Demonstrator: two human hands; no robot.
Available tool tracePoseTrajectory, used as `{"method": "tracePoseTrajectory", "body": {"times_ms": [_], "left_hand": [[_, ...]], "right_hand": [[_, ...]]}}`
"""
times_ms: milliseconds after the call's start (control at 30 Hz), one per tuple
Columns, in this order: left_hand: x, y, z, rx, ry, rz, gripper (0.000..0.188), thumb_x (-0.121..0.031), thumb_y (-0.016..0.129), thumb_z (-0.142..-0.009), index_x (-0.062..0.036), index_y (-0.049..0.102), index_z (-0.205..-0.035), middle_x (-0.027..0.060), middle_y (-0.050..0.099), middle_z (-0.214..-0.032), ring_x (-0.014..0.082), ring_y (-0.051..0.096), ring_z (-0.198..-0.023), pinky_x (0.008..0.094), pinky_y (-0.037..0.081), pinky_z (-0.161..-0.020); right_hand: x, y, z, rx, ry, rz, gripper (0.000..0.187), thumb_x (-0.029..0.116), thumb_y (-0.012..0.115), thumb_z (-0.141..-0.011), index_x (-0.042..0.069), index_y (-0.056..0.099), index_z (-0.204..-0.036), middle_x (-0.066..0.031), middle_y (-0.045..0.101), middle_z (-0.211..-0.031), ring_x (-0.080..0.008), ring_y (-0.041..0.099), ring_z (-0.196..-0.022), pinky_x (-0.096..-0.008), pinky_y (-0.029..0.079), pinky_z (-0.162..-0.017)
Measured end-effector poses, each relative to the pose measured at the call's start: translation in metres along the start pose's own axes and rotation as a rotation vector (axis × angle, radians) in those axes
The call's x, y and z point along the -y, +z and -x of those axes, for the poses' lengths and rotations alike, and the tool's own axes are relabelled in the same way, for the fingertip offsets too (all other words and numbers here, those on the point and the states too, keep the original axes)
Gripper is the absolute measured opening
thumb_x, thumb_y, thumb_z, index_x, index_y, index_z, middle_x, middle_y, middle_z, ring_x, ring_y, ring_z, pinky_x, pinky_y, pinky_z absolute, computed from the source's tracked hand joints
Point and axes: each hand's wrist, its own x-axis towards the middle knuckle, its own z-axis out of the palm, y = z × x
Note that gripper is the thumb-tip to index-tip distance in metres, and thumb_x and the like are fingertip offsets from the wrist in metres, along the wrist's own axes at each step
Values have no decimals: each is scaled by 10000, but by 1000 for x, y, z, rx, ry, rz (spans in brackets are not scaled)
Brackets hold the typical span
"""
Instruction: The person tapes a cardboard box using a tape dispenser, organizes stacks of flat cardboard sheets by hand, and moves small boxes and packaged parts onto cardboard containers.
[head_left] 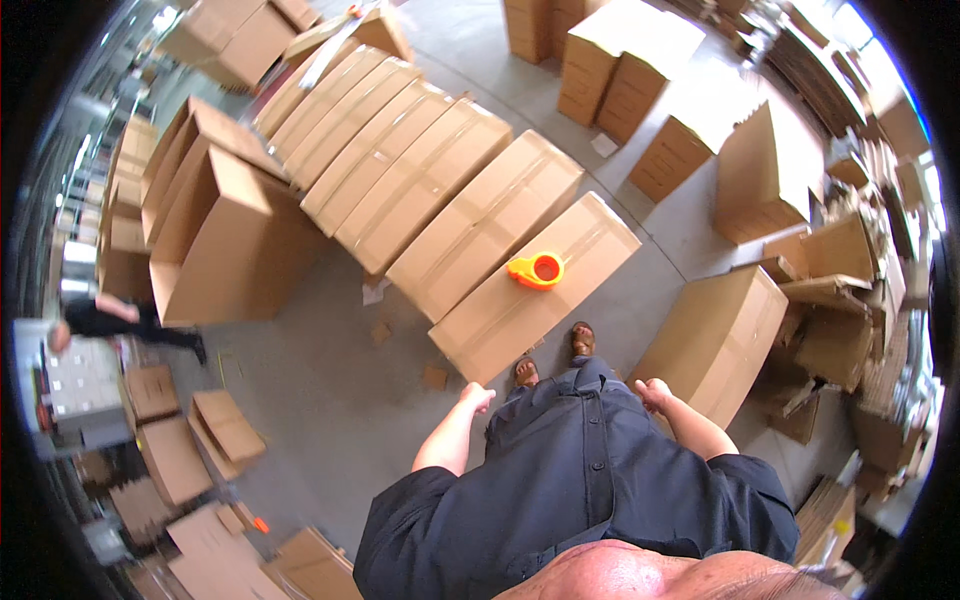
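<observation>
**Orange tape dispenser (530, 270) resting on the nearest carton (500, 325)**

The wearer is standing at the end of a long row of cartons (425, 180) on the grey floor (310, 430); the left hand (478, 397) is hanging near the closest corner of the nearest carton, its fingers curling together with nothing showing in them; the right hand (653, 394) is sitting beside a separate large carton (710, 345), and I cannot tell whether its fingers are closing or touching the cardboard.

The cartons are lying side by side, probably so that every top seam is facing upward and staying easy to reach; the tape dispenser is resting on the flat top, right of its middle, seemingly because the surface is keeping it handy and both hands unburdened.

The nearest carton is looking plain, brown and oblong, its top lying flat and closed; a paler strip, apparently tape, is running lengthwise along it; the dispenser on it is showing a bright orange body with a round, redder opening facing up.

Open cartons (230, 250) are standing to the left of the row; beyond them another person (105, 315) in dark clothing is leaning over a pale surface (85, 375).
</observation>
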Motion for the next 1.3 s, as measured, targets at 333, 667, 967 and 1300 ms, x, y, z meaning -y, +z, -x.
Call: {"method": "tracePoseTrajectory", "body": {"times_ms": [333, 667, 967, 1300], "left_hand": [[-120, -6, -1, 207, -100, -17, 334, -351, 593, -848, -60, 568, -685, 101, 628, -595, 190, 618, -496, 314, 417, -417], [-329, 50, -20, -94, 372, -364, 361, -372, 629, -788, -41, 692, -917, 90, 692, -807, 183, 657, -788, 327, 501, -751], [-493, 50, -47, 36, 358, -297, 364, -366, 639, -784, -50, 684, -959, 86, 696, -838, 191, 662, -819, 337, 501, -793], [-628, 40, -145, 35, 148, -303, 333, -365, 630, -686, -44, 659, -607, 101, 660, -653, 205, 643, -616, 347, 507, -591]], "right_hand": [[-46, -64, -29, 90, -100, -3, 402, 376, 539, -871, 0, 671, -817, -146, 644, -635, -212, 628, -505, -350, 518, -515], [-130, -176, -70, 72, 18, -678, 269, 226, 547, -876, -21, 608, -963, -123, 629, -667, -189, 613, -502, -307, 474, -413], [-178, -260, -123, -85, 84, -840, 220, 212, 534, -872, 10, 569, -952, -69, 579, -663, -166, 569, -475, -303, 412, -375], [-128, -398, -263, -332, -407, -407, 279, 256, 571, -826, -13, 635, -861, -159, 634, -705, -261, 616, -602, -381, 506, -544]]}}
